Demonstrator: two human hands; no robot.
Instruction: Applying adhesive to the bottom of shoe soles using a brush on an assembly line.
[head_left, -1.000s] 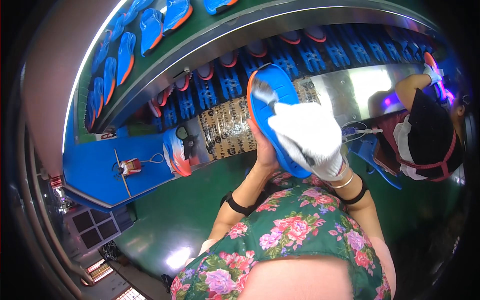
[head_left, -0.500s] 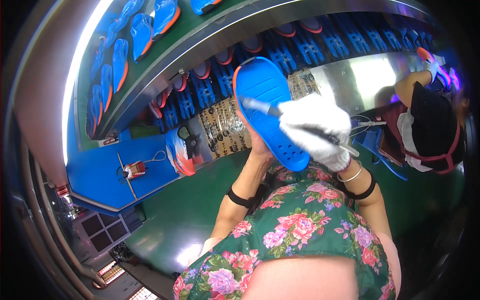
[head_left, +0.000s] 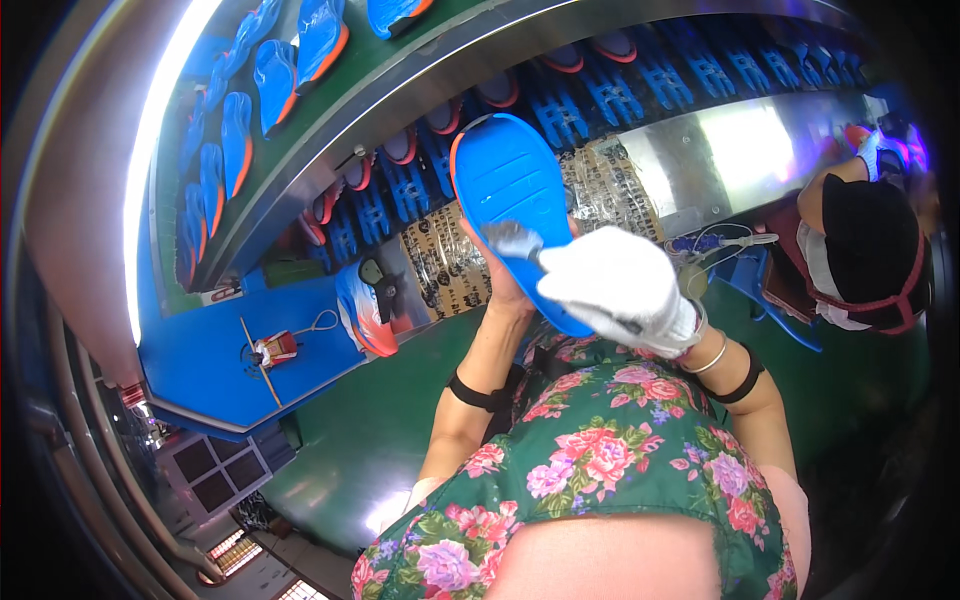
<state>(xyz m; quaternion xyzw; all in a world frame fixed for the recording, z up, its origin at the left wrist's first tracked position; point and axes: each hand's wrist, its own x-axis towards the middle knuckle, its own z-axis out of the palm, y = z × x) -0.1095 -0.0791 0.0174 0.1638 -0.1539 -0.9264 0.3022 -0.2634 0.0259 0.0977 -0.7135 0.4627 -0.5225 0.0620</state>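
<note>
A blue shoe sole with an orange edge at its toe end is held up in front of my body, its ridged inner face toward me. My bare left hand grips it from beneath along the left edge, with most fingers hidden behind it. My right hand, in a white knit glove, is closed round the handle of a brush. The grey bristles touch or hover just over the sole's middle, near its left edge. The glove hides the heel end of the sole.
Several blue soles lie on the green upper belt; blue shoe parts line a lower track. Taped cardboard edges the bench. A blue side table bears a small red container, beside a shoe upper. A co-worker sits at right.
The brush head has moved down the sole toward its middle. The sole has shifted slightly left, and my gloved hand has come lower over its heel end.
</note>
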